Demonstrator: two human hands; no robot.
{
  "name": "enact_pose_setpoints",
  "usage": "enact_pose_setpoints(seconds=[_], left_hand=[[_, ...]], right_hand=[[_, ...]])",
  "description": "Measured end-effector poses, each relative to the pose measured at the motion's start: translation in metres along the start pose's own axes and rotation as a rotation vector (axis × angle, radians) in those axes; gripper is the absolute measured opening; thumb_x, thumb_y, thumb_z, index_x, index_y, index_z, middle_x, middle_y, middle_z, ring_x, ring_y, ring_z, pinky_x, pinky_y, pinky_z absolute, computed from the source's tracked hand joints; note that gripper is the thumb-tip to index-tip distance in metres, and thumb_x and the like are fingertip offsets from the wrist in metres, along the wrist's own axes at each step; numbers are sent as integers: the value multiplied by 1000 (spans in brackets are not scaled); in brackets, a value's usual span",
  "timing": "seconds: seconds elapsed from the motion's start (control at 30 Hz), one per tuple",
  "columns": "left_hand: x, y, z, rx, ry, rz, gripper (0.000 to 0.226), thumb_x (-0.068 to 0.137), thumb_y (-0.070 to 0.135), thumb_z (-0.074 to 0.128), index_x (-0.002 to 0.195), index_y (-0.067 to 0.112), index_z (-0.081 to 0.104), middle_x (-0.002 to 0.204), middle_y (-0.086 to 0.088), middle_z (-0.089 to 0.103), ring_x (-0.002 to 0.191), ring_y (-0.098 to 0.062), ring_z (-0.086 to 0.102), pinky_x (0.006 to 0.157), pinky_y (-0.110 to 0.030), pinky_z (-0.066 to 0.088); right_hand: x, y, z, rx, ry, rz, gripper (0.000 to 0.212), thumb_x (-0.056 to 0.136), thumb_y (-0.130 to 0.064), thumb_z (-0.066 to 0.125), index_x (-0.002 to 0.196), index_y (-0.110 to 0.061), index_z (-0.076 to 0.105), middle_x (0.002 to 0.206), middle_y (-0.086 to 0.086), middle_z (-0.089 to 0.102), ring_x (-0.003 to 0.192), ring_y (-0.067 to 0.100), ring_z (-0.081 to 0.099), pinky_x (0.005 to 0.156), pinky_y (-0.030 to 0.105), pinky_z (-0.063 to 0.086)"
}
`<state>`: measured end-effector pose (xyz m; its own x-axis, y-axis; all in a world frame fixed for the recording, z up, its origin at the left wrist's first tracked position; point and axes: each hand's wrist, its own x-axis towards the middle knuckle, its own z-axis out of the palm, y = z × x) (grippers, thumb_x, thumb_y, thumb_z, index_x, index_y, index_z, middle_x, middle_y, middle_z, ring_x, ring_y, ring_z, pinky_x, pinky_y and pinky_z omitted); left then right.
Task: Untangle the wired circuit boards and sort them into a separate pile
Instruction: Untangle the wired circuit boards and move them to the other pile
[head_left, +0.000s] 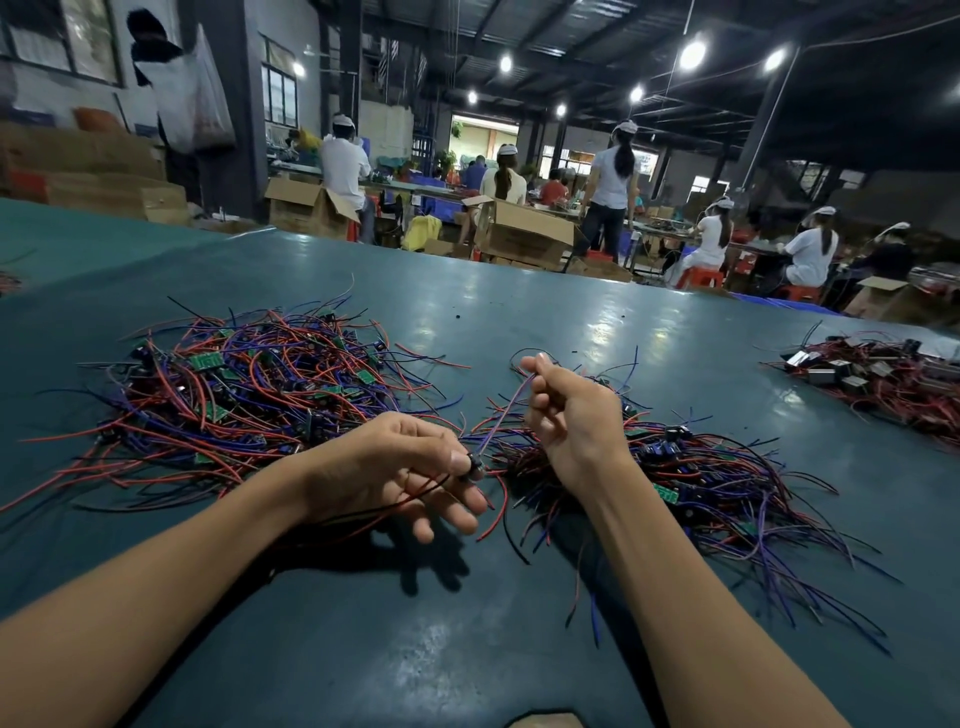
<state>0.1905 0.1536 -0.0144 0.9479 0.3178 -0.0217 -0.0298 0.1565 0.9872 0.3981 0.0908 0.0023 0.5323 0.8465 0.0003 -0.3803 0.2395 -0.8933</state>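
Purple wire (501, 415), right hand (571, 410), left hand (405, 467), board (474, 464) half-hidden

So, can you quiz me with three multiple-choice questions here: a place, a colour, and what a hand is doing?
1. Where is the pile with grey boxy parts? A between the arms; B far right; C on a carton.
2. The wire stretched from left hand to right hand is: A purple; B yellow; C white.
3. The right hand: A lies flat; B is empty; C pinches the wire.
B: it lies well right of both hands. A: its colour shows plainly. C: fingertips close on its upper end.
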Motion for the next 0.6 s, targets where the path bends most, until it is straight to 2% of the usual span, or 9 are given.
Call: enact_pose_setpoints(seconds=[0.1, 0.2, 0.33, 0.37, 0.47, 0.53, 0.6], left_hand=[[-1, 0, 1, -50, 5, -3, 9, 80, 19, 75, 83, 11, 73, 95, -26, 71, 81, -33, 74, 57, -33, 59], [1, -1, -1, -86, 32, 49, 16, 77, 22, 77, 88, 10, 75, 92, -14, 69, 81, -20, 69, 67, -32, 59], [9, 3, -7, -308, 151, 157, 47, 58, 27, 95, 96, 7, 76, 80, -5, 63, 63, -11, 59, 53, -24, 50], [11, 4, -9, -344, 190, 194, 44, 57, 26, 94, 95, 8, 78, 78, -4, 64, 62, -10, 59, 51, -23, 49], [12, 7, -11, -329, 395, 280, 18, 69, 20, 83, 85, 12, 80, 76, -2, 70, 63, -10, 61, 53, -21, 52], [13, 6, -13, -320, 484, 353, 17, 70, 18, 81, 85, 10, 76, 73, -2, 68, 62, -9, 60, 51, -20, 51], [13, 5, -13, -306, 507, 408, 17, 73, 16, 78, 85, 8, 71, 70, -3, 64, 58, -9, 58, 50, -21, 51]], right_hand=[[2, 1, -4, 17, 23, 13, 17, 96, -15, 66, 94, 0, 73, 64, -2, 57, 51, 4, 48, 45, 16, 35], [0, 1, -2, 52, -1, 3, 22, 97, -21, 67, 99, 1, 70, 70, 2, 63, 54, 6, 55, 45, 18, 41], [-5, 4, 10, 36, -32, -18, 38, 97, -34, 65, 112, 1, 60, 76, 6, 71, 64, 14, 67, 53, 23, 53], [-7, 6, 13, -12, -49, -28, 38, 98, -36, 64, 111, 0, 61, 78, 7, 71, 66, 16, 68, 54, 24, 54], [-15, 17, 23, -186, -159, -60, 34, 98, -37, 62, 94, -3, 68, 77, 12, 70, 64, 21, 68, 53, 27, 54], [-21, 22, 29, -282, -272, -52, 38, 97, -39, 63, 86, -5, 74, 78, 16, 72, 63, 23, 68, 53, 29, 54], [-28, 25, 35, -355, -401, -46, 38, 98, -38, 62, 88, -5, 79, 84, 19, 74, 66, 24, 67, 56, 29, 55]])
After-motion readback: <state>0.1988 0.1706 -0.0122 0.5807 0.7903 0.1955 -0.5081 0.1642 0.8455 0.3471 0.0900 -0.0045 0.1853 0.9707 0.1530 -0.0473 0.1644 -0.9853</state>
